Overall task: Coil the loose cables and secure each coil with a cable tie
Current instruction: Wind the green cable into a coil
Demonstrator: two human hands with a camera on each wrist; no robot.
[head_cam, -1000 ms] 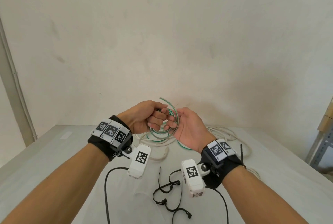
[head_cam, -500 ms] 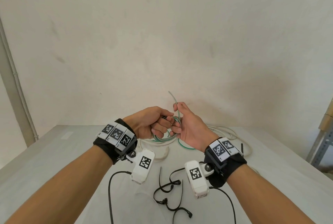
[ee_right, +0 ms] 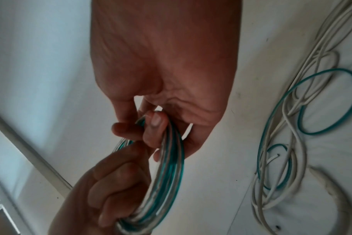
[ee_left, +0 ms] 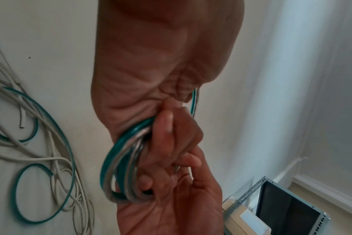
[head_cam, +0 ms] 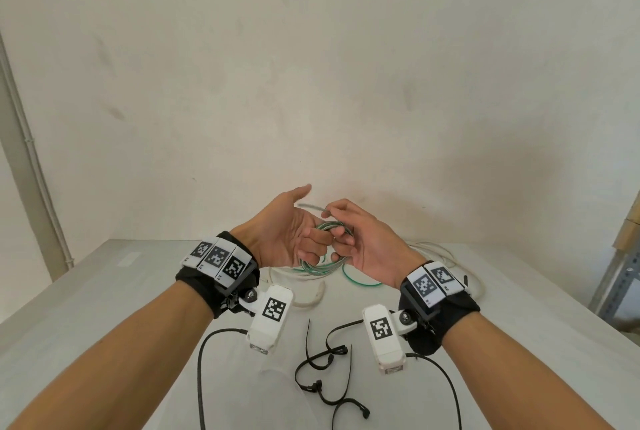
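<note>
Head view, centre frame, left hand [head_cam: 277,232] with fingers curled round a green-and-clear cable coil [head_cam: 313,265] held above the surface [head_cam: 104,308], right hand [head_cam: 363,242] apparently pinching its blurred free end [head_cam: 311,206], black cable ties [head_cam: 322,374] lower centre.

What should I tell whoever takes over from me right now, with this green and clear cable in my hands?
Left hand: lower fingers curled round the green-and-clear coil; thumb and forefinger stretched out.
Right hand: holds the coil too, and pinches the cable's free end above it.
On the table: black cable ties near you, none on the coil; loose white cables and a thin green cable beyond the hands.
Done: this cable is wound into loops.
Left: tuck in the end, keep the grip, tie the coil, then coil and tie the others.
</note>
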